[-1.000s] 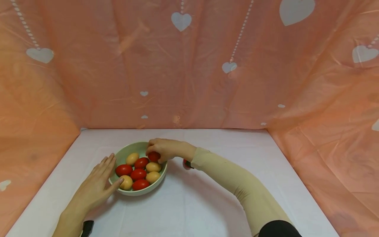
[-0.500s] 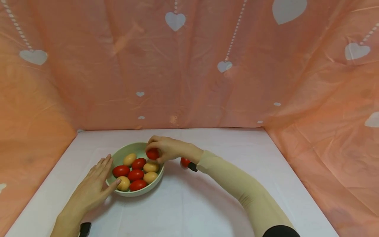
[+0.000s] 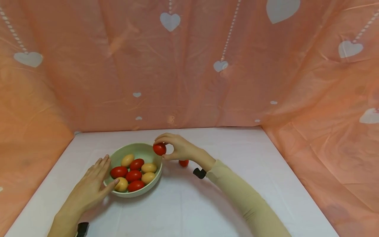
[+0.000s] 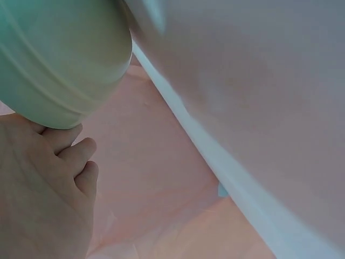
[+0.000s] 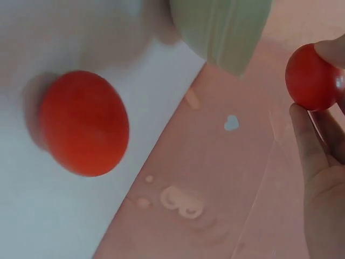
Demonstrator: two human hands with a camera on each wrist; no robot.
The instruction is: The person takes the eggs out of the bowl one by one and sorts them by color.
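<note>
Between its thumb and fingers my right hand (image 3: 181,148) pinches a red egg (image 3: 160,148), raised over the far right rim of the pale green bowl (image 3: 130,194). In the right wrist view this egg (image 5: 311,78) shows at the right edge, gripped from both sides. My left hand (image 3: 88,186) rests against the bowl's left side with straight fingers. Its thumb reaches over the rim to a yellow egg (image 3: 121,185). Several red and yellow eggs lie in the bowl, among them a red egg (image 3: 134,175) in the middle. In the left wrist view, fingertips touch the bowl's outer wall (image 4: 64,70).
A single red egg (image 5: 84,123) lies on the white tabletop (image 3: 213,204) right of the bowl, below my right wrist. A black wrist-camera piece (image 3: 199,173) hangs under that wrist. Orange sheeting (image 3: 189,82) with white hearts encloses the table at the back and sides.
My right hand has lifted the red egg out from among the others, up and right to the bowl's rim. The left hand stays at the bowl. The head view has shifted slightly.
</note>
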